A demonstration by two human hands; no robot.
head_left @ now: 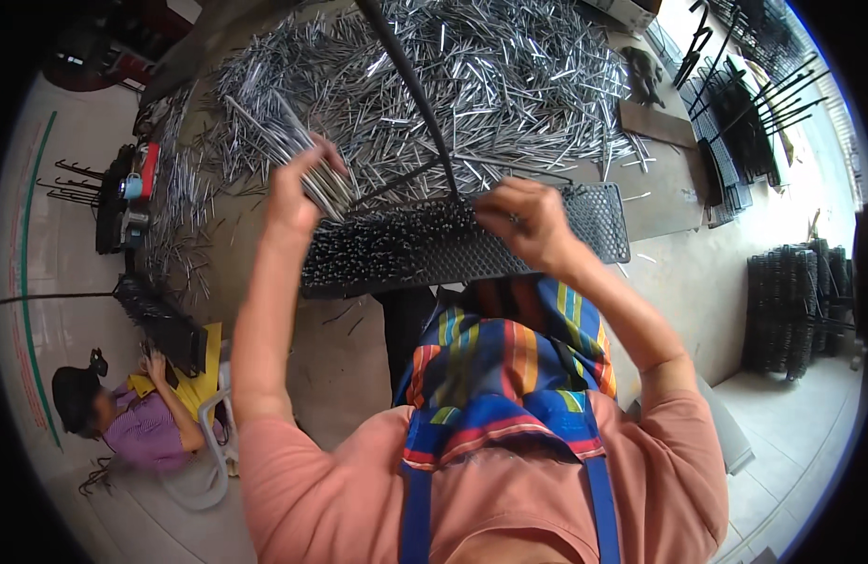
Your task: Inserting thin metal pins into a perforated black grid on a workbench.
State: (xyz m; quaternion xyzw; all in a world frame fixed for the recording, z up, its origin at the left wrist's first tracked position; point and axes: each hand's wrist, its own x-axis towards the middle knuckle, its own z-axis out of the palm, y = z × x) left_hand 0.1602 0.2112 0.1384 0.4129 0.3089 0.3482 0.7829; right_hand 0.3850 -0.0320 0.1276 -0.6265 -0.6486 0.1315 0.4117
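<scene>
A bundle of thin silver metal rods [282,141] is gripped in my left hand [300,180], fanned out over the left end of a black perforated rack [584,226]. My right hand [528,218] is closed above the rack's far edge, right of its middle. A small grey metal end shows between its curled fingers, seemingly a rod; the fingertips are partly hidden. Rods stand densely packed in the holes of the rack's left part [368,249], with their dark ends upward. The right part's holes are bare. A bent black bar [420,99] rises from the rack's far side.
A big pile of loose rods [462,75] covers the table beyond the rack. Several black racks with hooks [735,122] stand at the right, with more stacked racks [791,310] below. A seated person in purple [152,423] works at the lower left beside a black rack [166,324].
</scene>
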